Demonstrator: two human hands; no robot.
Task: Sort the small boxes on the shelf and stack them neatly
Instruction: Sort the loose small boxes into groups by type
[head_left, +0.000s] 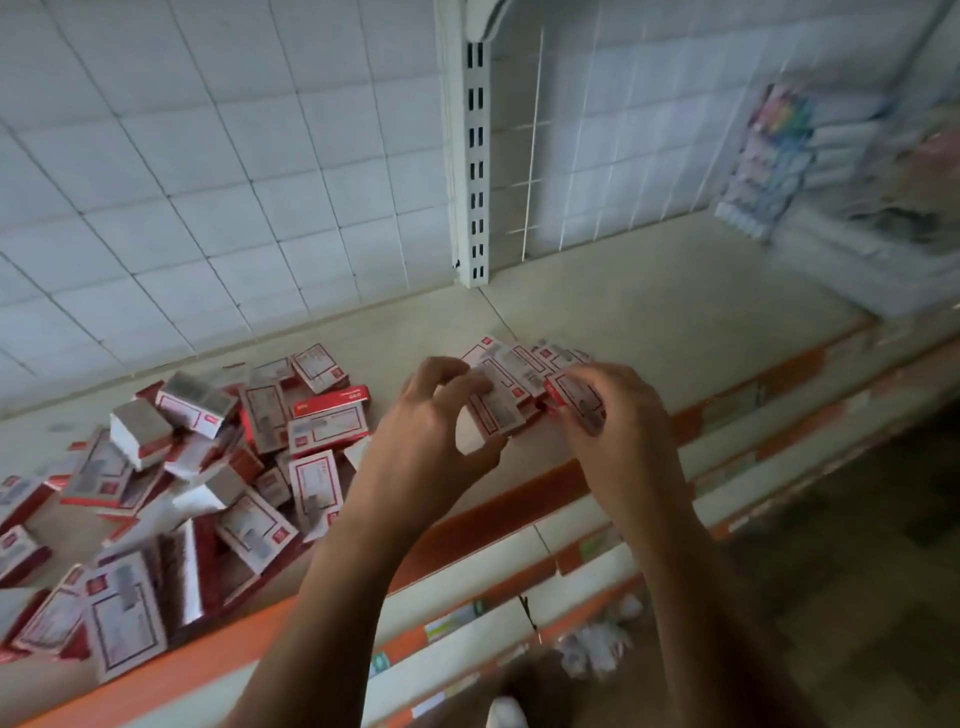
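On the shelf (649, 322) a loose heap of small boxes (208, 467) lies at the left, apart from a tidier row (524, 358) nearer the middle. The left hand (421, 431) curls thumb and fingers round one box (493, 410), and the right hand (623, 410) pinches another box (574, 397) beside it. The boxes look like light, stiff cardboard, best gripped across the long edges. Their labels are red-framed, and the print seems too blurred to read.

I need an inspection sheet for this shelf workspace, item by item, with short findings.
Surface: beige shelf, orange front edge.
Job's things: loose pile of red-and-white boxes at left; small ordered group under the hands.
Clutter: blurred packets at far right.
Hands: left hand grips near box; right hand pinches red-edged box.
Cables: nothing seen.
Surroundings: white grid panel, slotted upright, lower shelves below.
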